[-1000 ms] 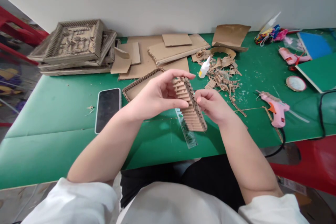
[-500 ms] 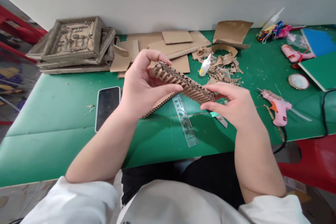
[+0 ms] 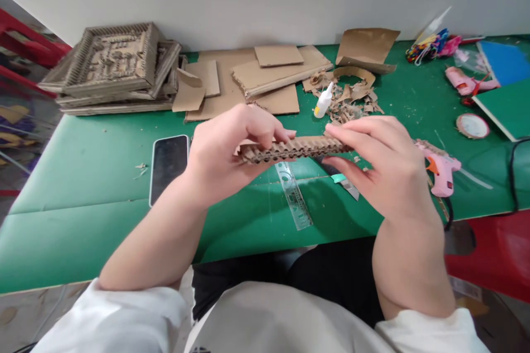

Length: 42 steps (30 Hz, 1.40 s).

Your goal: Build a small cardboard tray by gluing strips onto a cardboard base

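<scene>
A pale grey wall fills the top of the frame, and below it a table with a green cover runs across the picture. In the centre, above this table, is a brown cardboard piece, held nearly level. It is long and thick, and the edge which faces the camera shows rows of wavy, open corrugation, a little rough. The left hand grips its left end, with fingers bent over the top. The right hand pinches the right end between the thumb below and the fingers above.

Under the piece, a clear ruler lies on the green cover, and just right of it a cutter is partly hidden. Left of centre there is a phone with dark screen. In the upper left stand piled cardboard trays; at upper centre lie flat cardboard sheets, and beside them a white bottle near torn scraps. A pink glue gun lies at the right, and at the lower right there is red furniture.
</scene>
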Each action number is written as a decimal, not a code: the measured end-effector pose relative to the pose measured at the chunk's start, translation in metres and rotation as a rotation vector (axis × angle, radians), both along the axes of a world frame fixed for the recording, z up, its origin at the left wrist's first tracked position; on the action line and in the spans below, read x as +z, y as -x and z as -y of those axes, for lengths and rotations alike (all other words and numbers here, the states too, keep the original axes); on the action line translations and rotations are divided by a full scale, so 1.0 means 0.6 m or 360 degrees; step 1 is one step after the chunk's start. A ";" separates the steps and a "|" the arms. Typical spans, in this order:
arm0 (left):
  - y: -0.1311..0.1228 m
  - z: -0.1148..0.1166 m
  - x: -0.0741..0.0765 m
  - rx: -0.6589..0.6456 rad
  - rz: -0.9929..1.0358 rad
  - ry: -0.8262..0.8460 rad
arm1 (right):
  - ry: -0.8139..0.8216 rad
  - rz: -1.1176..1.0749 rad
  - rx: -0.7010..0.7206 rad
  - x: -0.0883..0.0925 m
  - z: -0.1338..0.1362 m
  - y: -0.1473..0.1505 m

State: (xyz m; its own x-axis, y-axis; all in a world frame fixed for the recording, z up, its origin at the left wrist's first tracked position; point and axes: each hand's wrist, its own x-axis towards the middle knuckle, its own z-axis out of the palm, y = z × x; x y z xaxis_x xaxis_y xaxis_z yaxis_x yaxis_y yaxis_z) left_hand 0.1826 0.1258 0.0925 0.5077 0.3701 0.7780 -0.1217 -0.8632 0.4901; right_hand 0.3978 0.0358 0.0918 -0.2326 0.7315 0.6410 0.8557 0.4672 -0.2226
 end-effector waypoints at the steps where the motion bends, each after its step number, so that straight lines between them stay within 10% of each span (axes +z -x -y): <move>1: 0.001 0.004 0.001 0.0057 -0.0062 -0.0107 | -0.0035 0.0022 -0.0003 0.000 0.000 0.002; 11: -0.002 0.028 0.013 0.0124 -0.0235 -0.0353 | -0.0332 0.0070 -0.0200 -0.009 -0.002 0.019; 19: -0.007 0.003 -0.010 -0.0163 -0.0499 0.1144 | -0.0422 0.0178 -0.0100 -0.038 -0.027 0.029; 24: -0.034 0.000 -0.043 -0.0244 -0.0710 0.1463 | -0.0115 0.0156 -0.0163 -0.064 -0.045 0.019; 32: -0.072 -0.005 -0.092 0.0612 -0.1032 0.1134 | 0.1527 0.0456 -0.0852 -0.097 -0.050 -0.041; 42: -0.085 -0.010 -0.144 0.0561 -0.1102 0.1393 | 0.1532 0.0345 -0.0865 -0.073 -0.043 -0.040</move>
State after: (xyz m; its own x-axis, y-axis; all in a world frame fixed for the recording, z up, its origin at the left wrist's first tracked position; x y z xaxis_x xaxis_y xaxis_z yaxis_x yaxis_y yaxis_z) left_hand 0.2333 0.1318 0.0064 0.4855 0.8475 -0.2146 0.5830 -0.1309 0.8019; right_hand 0.4219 0.0617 0.0478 0.2296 0.9379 -0.2601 0.9578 -0.2653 -0.1109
